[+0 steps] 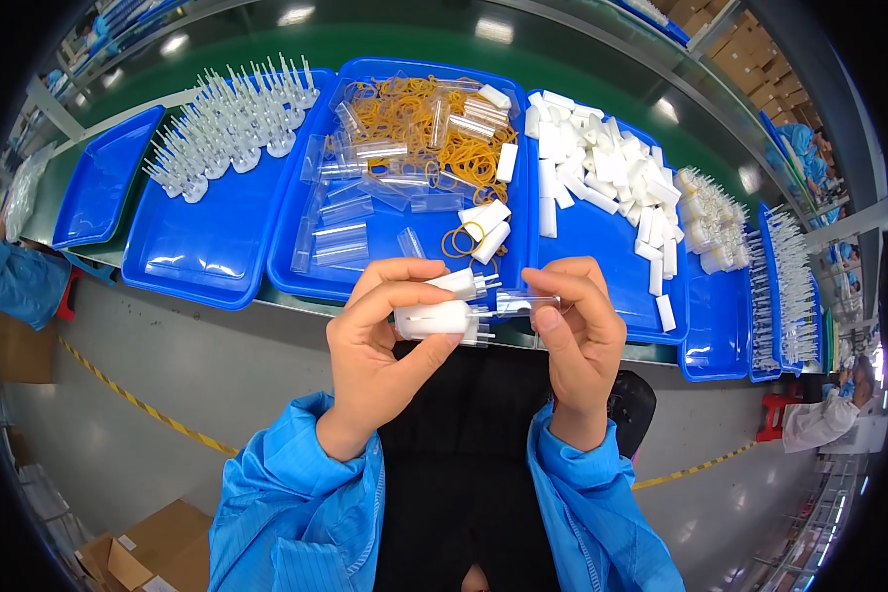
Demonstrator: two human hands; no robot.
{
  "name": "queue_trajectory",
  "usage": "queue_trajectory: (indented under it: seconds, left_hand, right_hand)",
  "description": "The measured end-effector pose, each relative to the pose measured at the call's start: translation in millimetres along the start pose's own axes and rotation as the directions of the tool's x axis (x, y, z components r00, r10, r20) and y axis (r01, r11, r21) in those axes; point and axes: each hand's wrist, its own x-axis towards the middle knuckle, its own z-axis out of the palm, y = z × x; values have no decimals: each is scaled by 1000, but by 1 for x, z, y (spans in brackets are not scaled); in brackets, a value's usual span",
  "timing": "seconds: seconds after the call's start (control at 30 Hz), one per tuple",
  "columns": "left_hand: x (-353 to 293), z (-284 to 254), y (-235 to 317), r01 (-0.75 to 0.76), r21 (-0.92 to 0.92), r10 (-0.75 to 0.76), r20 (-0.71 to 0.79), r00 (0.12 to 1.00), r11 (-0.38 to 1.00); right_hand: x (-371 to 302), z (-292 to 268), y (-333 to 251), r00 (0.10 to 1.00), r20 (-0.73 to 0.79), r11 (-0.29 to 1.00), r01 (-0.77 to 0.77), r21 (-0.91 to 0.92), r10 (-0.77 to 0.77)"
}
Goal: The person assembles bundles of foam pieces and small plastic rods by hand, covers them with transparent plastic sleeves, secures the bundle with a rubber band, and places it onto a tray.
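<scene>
My left hand (367,345) is closed around a small cluster of white plastic parts (432,319) with thin prongs pointing right. Between the thumb and fingers of my right hand (587,340) is a clear plastic tube (516,304). The tube's left end meets or overlaps the prong tips; whether it encloses any prong I cannot tell. Just beyond my hands is a blue tray (257,247) holding loose clear tubes (340,244), brown rubber bands (395,104) and a few white blocks (491,242). One rubber band (462,239) lies near my left fingers.
Right of that tray, another blue tray (602,266) holds a heap of white blocks (602,163). A left tray (192,247) carries upright white pronged parts (232,123). Further trays of assembled pieces (712,217) stand at right. A cardboard box (173,543) sits on the floor, lower left.
</scene>
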Motion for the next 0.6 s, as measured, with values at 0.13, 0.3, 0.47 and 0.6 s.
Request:
queue_trajectory:
  seconds: [0.13, 0.3, 0.47, 0.6]
  left_hand:
    - [0, 1, -1, -18, 84, 17, 7, 1000, 996]
    - [-2, 3, -3, -26, 81, 29, -30, 999, 996]
    - [-2, 5, -4, -54, 136, 65, -74, 995, 989]
    - [-1, 7, -5, -100, 231, 127, -105, 986, 968]
  right_hand:
    - [-4, 6, 2, 998, -68, 979, 23, 205, -9]
    - [-8, 10, -3, 999, -19, 985, -26, 171, 30]
    - [-10, 12, -1, 1000, -8, 991, -27, 135, 28]
    - [-12, 15, 2, 999, -38, 988, -12, 153, 18]
